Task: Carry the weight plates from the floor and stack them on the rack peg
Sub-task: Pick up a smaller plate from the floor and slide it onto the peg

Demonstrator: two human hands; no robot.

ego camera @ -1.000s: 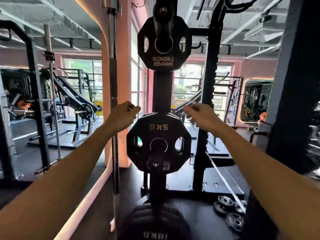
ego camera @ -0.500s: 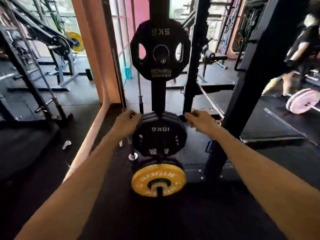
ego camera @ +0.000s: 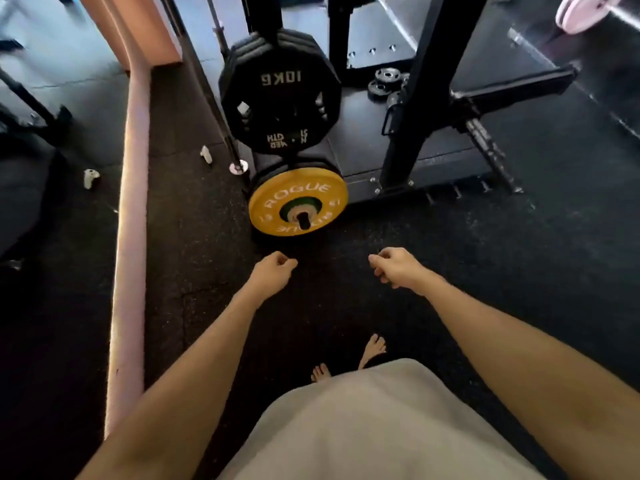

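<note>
Both arms drop from the black 10KG plates (ego camera: 281, 88) toward the floor; left hand (ego camera: 273, 271) and right hand (ego camera: 394, 266) hang loosely curled, empty. Bare feet (ego camera: 372, 346) risk dropped plates; small plates (ego camera: 386, 79) lie on the platform.

You have one view only, from the camera on your head, tilted steeply down at the dark floor (ego camera: 450, 271). Your forearms and bare feet (ego camera: 372, 348) sit close below; the plate rack (ego camera: 426, 81) stands farther ahead at the top.
</note>
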